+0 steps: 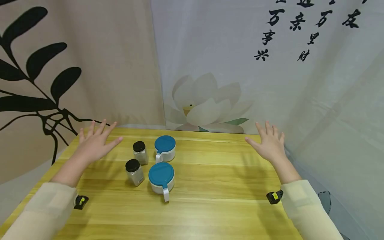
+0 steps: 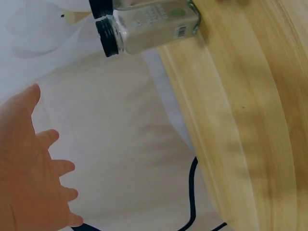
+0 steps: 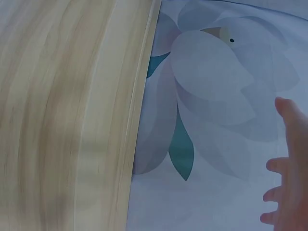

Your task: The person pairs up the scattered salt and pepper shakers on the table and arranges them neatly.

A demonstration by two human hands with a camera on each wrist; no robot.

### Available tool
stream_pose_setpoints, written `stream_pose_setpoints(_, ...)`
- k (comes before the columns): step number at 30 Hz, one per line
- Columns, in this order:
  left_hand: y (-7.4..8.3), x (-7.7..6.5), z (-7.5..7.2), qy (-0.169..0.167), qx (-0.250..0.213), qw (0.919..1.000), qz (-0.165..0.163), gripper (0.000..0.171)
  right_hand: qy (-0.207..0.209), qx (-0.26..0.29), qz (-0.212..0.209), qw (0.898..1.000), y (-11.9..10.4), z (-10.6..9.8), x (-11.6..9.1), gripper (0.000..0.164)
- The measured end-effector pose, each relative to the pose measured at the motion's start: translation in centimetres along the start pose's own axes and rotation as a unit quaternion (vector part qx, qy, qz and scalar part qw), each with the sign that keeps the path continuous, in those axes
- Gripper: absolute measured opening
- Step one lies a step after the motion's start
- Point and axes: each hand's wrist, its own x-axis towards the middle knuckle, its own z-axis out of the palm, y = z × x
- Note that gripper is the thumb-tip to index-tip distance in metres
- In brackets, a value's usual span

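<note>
In the head view, a wooden table fills six o'clock; behind it hang pale cloths printed with black leaves at ten, a lotus at twelve and characters at two.

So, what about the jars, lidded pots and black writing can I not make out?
- Head: contents of both blue-lidded white pots, under their lids.
- Head: top Chinese characters, cut by upper edge.
- Left wrist: print on black-lidded glass jar, blurred.
- Left wrist: second jar, cut by top edge.

I count two black-lidded jars, two blue-lidded containers, two hands, two black wrist devices and one table.
</note>
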Motion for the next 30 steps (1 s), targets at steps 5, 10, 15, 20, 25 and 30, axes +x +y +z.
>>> stream_pose_setpoints(5, 0.2, -0.5, -0.1, 0.013, -0.001, 0.9999, 0.006, 0.081, 0.001, 0.003, -0.004, 1.000, -0.3, 0.1, -0.3, 0.091)
stream_pose_setpoints(10, 0.5, -1.0, 0.0, 0.025, 0.000, 0.9996, 0.012, 0.081, 0.006, 0.009, -0.010, 1.000, -0.7, 0.2, -0.8, 0.092)
stream_pose_setpoints(15, 1.0, -1.4, 0.1, 0.041, -0.006, 0.9990, 0.018, 0.080, 0.024, 0.014, -0.017, 0.999, -1.0, 0.4, -1.4, 0.090)
stream_pose_setpoints(20, 1.5, -1.9, 0.2, 0.057, -0.018, 0.9979, 0.023, 0.079, 0.040, 0.016, -0.027, 0.999, -1.6, 0.7, -1.8, 0.089)
stream_pose_setpoints(25, 2.2, -2.2, 0.3, 0.069, -0.025, 0.9969, 0.027, 0.079, 0.049, 0.026, -0.037, 0.998, -2.3, 1.1, -2.0, 0.088)
stream_pose_setpoints(30, 2.4, -2.6, 0.6, 0.084, -0.032, 0.9954, 0.032, 0.077, 0.058, 0.034, -0.044, 0.997, -2.8, 1.4, -2.3, 0.088)
